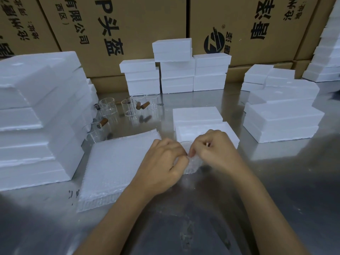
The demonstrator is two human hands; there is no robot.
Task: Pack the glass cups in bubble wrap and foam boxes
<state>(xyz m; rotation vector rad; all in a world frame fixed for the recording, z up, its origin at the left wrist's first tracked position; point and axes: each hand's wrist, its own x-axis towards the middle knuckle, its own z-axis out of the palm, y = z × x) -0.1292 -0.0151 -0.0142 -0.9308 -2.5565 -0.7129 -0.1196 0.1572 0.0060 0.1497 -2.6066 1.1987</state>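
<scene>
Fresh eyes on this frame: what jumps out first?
Both hands meet at centre: the left hand and right hand pinch a piece of bubble wrap around something clear, just in front of an open foam box. Left of them lies a stack of bubble wrap sheets, with bare glass cups behind it. White foam box stacks ring the steel table.

Cardboard cartons (128, 24) at back, print turned sideways: "有限公司", "(西区)", "头盔", "地址: 沧州"; round logo (214, 43) w/ ® on right carton.
</scene>
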